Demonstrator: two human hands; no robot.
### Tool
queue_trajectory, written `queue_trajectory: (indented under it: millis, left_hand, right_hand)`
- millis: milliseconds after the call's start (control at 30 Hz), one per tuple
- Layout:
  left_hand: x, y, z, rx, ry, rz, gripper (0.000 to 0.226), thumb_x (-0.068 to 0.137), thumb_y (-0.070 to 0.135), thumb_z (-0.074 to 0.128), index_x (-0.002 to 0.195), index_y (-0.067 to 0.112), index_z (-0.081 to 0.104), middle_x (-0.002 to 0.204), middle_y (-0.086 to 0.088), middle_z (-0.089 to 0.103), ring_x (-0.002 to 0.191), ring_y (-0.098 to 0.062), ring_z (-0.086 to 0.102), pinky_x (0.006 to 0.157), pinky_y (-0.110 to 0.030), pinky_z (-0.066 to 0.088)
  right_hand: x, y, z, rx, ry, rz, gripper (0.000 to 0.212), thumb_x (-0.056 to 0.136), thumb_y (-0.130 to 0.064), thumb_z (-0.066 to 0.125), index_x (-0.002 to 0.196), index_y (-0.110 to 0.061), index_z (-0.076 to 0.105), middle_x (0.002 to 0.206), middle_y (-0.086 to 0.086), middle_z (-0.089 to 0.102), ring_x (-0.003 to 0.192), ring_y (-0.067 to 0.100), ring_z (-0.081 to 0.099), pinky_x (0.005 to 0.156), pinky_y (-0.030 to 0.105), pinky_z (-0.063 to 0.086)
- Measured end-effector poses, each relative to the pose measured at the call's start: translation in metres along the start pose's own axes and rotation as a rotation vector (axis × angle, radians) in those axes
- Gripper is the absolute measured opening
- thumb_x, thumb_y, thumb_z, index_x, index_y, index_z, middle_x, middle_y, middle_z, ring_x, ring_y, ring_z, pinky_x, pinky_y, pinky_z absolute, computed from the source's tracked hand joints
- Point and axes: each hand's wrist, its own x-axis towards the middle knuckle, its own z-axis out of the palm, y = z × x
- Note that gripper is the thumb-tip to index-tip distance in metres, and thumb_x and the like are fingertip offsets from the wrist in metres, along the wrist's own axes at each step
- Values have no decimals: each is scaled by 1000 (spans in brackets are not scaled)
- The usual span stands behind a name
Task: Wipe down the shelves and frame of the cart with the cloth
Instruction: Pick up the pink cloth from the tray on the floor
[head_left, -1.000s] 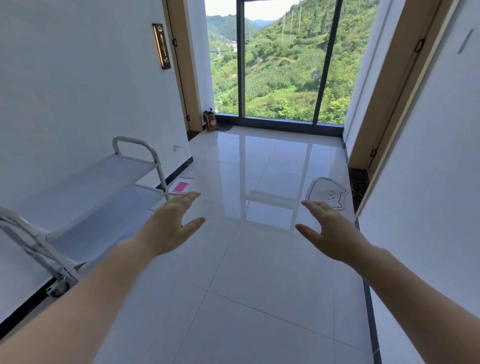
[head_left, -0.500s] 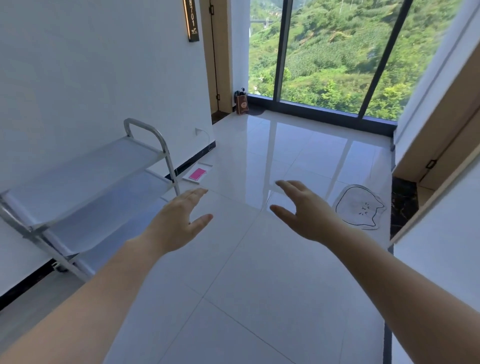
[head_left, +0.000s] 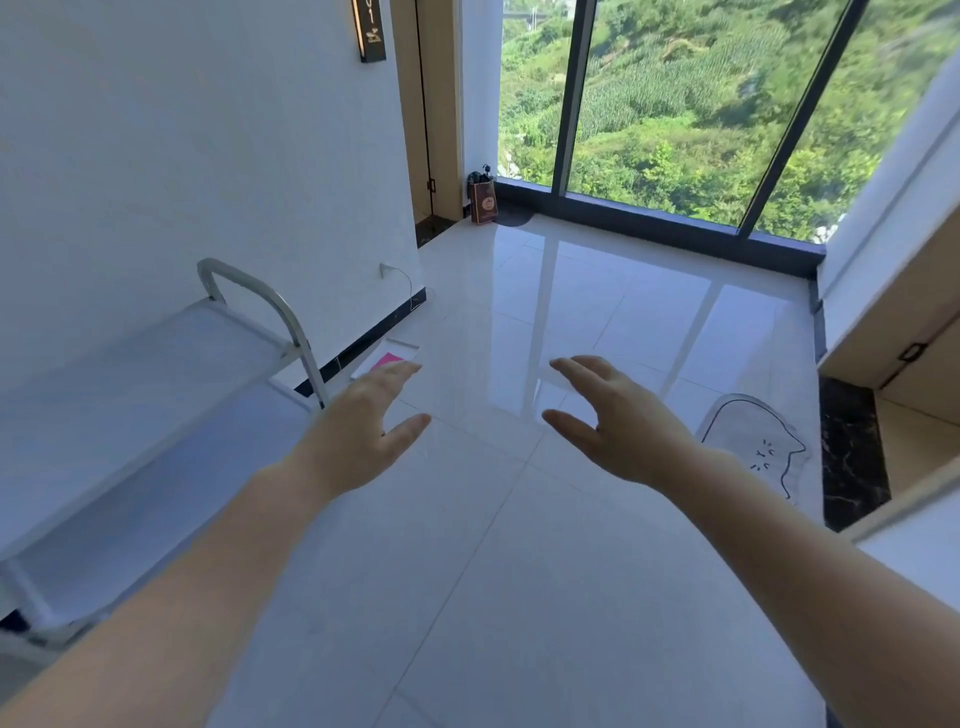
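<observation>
A metal cart (head_left: 130, 374) with flat grey shelves and a curved tube handle (head_left: 260, 296) stands against the white wall on the left. My left hand (head_left: 363, 426) hovers just right of the cart's far end, fingers apart and empty. My right hand (head_left: 618, 421) is held out beside it over the floor, also open and empty. A pink item on a white sheet (head_left: 387, 359) lies on the floor past the cart; I cannot tell if it is the cloth. No cloth is in either hand.
Glossy white floor tiles (head_left: 519, 571) stretch ahead to a big window (head_left: 675, 104). A small brown paper bag (head_left: 483, 202) stands in the far corner. A pale mat with a cat outline (head_left: 753, 441) lies by the doorway on the right. A plug and cable (head_left: 395, 275) sit low on the left wall.
The view has swung left and down, bringing the cart closer. My right hand has moved left, nearer my left hand. Both hands stay open.
</observation>
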Motion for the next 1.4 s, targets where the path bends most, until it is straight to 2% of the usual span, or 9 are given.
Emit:
queue_trajectory:
  millis: [200, 367, 533, 633, 733, 967, 1133, 1267, 1400]
  left_hand:
    - [88, -29, 17, 17, -33, -21, 58, 90, 32, 57, 142, 17, 35, 148, 1, 37, 138, -11, 28, 113, -30, 22]
    - [169, -50, 44, 46, -35, -67, 56, 91, 31, 55, 141, 17, 36, 147, 0, 38, 136, -13, 32, 112, -39, 29]
    - [252, -56, 68, 25, -28, -180, 57, 92, 34, 53, 143, 20, 33, 148, 3, 35, 138, -12, 28, 113, -41, 28]
    - [296, -60, 80, 45, 3, -241, 56, 92, 34, 53, 142, 20, 33, 148, 4, 35, 137, -11, 29, 113, -40, 27]
    - [329, -68, 90, 25, 39, -317, 56, 92, 34, 53, 143, 22, 32, 148, 5, 35, 136, -11, 30, 113, -38, 27]
    - [395, -118, 99, 46, 70, -454, 57, 92, 35, 52, 143, 24, 31, 150, 6, 31, 137, -9, 26, 113, -31, 22]
    - [456, -184, 99, 42, 103, -483, 56, 92, 37, 51, 143, 24, 31, 149, 6, 33, 135, -8, 28, 105, -18, 18]
    - [503, -233, 93, -25, 120, -538, 56, 92, 36, 53, 142, 22, 33, 147, 4, 36, 131, -12, 36, 102, -21, 25]
    - [546, -277, 86, -54, 116, -564, 56, 91, 36, 53, 142, 22, 33, 147, 3, 35, 131, -15, 37, 106, -28, 30]
  right_hand:
    - [87, 50, 13, 21, -41, 4, 62, 89, -54, 45, 142, -27, 30, 144, -3, 38, 115, 18, 51, 93, 30, 41]
    - [176, 109, 28, 13, -80, -61, 59, 91, -52, 43, 142, -24, 32, 143, -1, 39, 112, 21, 53, 90, 29, 40]
    - [270, 171, 26, 18, -131, -152, 57, 91, -50, 44, 141, -25, 33, 142, -2, 40, 88, 9, 46, 81, 24, 35]
    - [322, 201, 23, 20, -182, -213, 57, 91, -50, 44, 141, -24, 34, 141, -2, 41, 97, 19, 54, 84, 28, 41]
    - [372, 225, 24, 13, -229, -273, 56, 92, -48, 45, 141, -22, 33, 142, 0, 41, 106, 23, 54, 90, 34, 45]
    - [479, 248, 54, -13, -285, -383, 54, 93, -46, 45, 140, -22, 35, 142, -1, 41, 101, 23, 56, 82, 24, 31]
    - [568, 251, 91, 6, -322, -426, 54, 93, -44, 47, 139, -20, 36, 139, 0, 43, 102, 22, 54, 88, 29, 38]
    - [633, 250, 110, 14, -345, -423, 53, 92, -45, 47, 139, -22, 38, 138, -1, 44, 84, 13, 46, 82, 25, 35]
    - [696, 256, 124, 11, -349, -431, 53, 92, -44, 48, 138, -20, 39, 138, 0, 45, 90, 18, 52, 81, 25, 34]
